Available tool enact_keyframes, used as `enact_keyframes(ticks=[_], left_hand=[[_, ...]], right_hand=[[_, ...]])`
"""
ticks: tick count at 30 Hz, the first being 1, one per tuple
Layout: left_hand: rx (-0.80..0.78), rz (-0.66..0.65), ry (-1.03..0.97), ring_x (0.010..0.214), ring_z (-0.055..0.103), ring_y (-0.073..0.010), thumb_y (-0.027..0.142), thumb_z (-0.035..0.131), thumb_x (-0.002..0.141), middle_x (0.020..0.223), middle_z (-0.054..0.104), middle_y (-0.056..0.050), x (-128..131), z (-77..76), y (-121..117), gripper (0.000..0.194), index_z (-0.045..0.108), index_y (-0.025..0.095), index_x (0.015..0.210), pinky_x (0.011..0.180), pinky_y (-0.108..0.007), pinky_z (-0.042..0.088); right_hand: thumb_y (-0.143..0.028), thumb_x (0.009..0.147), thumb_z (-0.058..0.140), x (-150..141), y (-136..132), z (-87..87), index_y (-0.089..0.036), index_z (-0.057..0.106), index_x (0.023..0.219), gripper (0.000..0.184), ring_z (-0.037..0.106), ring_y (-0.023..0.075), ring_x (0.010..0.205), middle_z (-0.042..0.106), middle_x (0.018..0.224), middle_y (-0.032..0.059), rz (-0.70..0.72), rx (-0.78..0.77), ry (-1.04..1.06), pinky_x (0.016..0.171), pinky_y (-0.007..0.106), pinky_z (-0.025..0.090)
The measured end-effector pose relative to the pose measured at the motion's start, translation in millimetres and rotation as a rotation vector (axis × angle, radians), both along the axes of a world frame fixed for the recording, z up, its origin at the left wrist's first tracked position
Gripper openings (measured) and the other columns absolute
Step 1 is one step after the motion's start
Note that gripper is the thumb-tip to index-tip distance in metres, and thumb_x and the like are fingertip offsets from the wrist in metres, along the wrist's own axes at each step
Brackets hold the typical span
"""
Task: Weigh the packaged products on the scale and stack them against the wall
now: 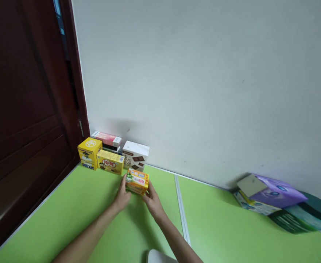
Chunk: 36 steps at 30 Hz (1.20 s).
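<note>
Here's a small orange-and-yellow printed rectangular box, red lettering up, left hand and right hand clasping its opposite ends!

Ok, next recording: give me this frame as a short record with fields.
held item: orange-and-yellow printed carton
left hand: gripping the carton's left end
right hand: gripping its right end
group beyond: yellow cube-shaped box, flat yellow carton, white carton with chocolate print, pink-and-white carton
far right: purple package, blurred, among other packages
surface: light-green, flat, crossed by a pale strip
background: pale wall; dark reddish-brown door at left
</note>
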<state>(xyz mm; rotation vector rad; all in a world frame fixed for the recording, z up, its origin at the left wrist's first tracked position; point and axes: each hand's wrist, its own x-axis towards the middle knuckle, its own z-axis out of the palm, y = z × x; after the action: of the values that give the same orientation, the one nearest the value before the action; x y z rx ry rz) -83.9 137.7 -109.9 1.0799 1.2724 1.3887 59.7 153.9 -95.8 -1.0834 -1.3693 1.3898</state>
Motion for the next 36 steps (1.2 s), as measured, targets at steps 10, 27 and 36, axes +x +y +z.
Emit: enact_keyframes(ticks=[10, 27, 36], left_hand=[[0.243, 0.124, 0.347, 0.141, -0.012, -0.0200, 0.005, 0.043, 0.074, 0.156, -0.004, 0.000, 33.7, -24.5, 1.5, 0.076, 0.019, 0.023, 0.144, 0.115, -0.039, 0.002], [0.112, -0.241, 0.499, 0.134, 0.032, -0.0226, 0.012, 0.045, 0.075, 0.143, 0.040, -0.007, 28.1, 13.9, -47.0, 0.048, 0.055, 0.024, 0.121, 0.111, -0.044, 0.024], [0.003, -0.867, 0.693, 0.126, 0.045, -0.0254, 0.028, 0.051, 0.080, 0.132, 0.054, -0.007, 121.5, 63.9, -90.0, 0.036, 0.064, 0.026, 0.113, 0.109, -0.047, 0.028]], right_hand=[[-0.050, 0.081, 0.046, -38.8, 41.8, -15.9, -0.017, 0.045, 0.129, 0.058, 0.054, 0.0276, 0.115, 0.060, 0.123, 0.0110, -0.160, 0.044, -0.057, 0.103, 0.044, 0.037], [-0.026, 0.072, 0.064, 57.0, -47.2, 45.5, -0.020, 0.053, 0.128, 0.058, 0.052, 0.0314, 0.121, 0.056, 0.131, 0.0103, 0.174, -0.170, -0.156, 0.100, 0.047, 0.041], [-0.046, 0.075, 0.064, 211.6, -179.0, 90.3, -0.019, 0.041, 0.137, 0.071, 0.051, 0.0308, 0.121, 0.053, 0.133, 0.0147, 0.580, -0.301, -0.344, 0.102, 0.043, 0.040]])
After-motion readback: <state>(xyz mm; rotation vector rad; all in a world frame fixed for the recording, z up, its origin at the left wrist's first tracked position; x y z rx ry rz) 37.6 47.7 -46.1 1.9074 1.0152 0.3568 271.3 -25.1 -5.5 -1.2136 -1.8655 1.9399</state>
